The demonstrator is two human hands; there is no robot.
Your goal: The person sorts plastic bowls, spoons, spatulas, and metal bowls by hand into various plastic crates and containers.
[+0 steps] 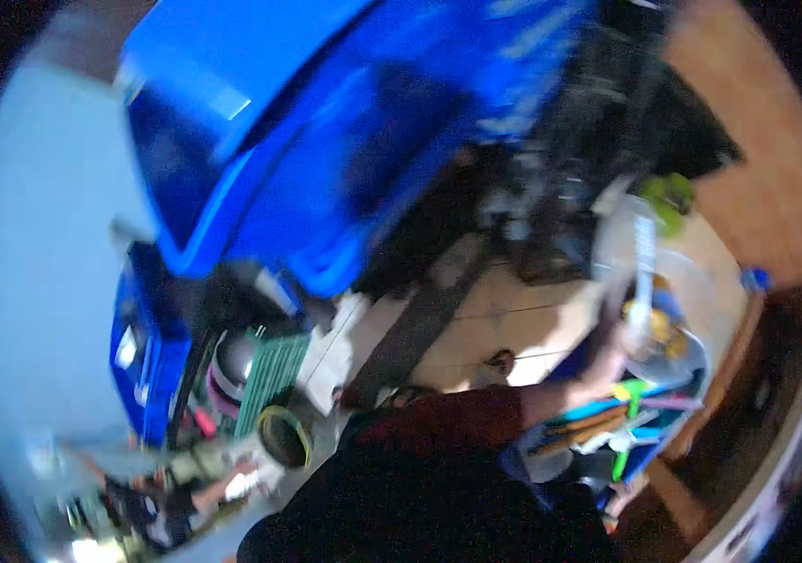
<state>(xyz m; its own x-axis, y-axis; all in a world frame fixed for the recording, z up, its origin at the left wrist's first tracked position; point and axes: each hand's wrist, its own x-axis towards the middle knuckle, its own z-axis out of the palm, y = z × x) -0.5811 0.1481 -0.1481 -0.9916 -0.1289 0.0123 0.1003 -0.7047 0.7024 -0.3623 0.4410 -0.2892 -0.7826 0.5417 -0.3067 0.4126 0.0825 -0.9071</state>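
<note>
My right arm in a dark red sleeve reaches to the right. At its end my right hand [613, 345], smeared by motion, appears closed around a long whitish object [644, 267] that points away from me. Blur hides what kind of object it is. Just beyond the hand are a clear plastic tub [692, 281] and yellowish-brown pieces [662, 330]. Close below the forearm, a blue crate [668, 455] holds several coloured items with green, orange and light-blue parts. My left hand cannot be made out.
Large blue bins [251, 188] fill the upper left and middle. A green slatted crate [274, 371] and a round basket [285, 439] stand at the lower left, with another person [152, 511] beyond. A green object [668, 199] lies at the right, above a tiled floor [504, 324].
</note>
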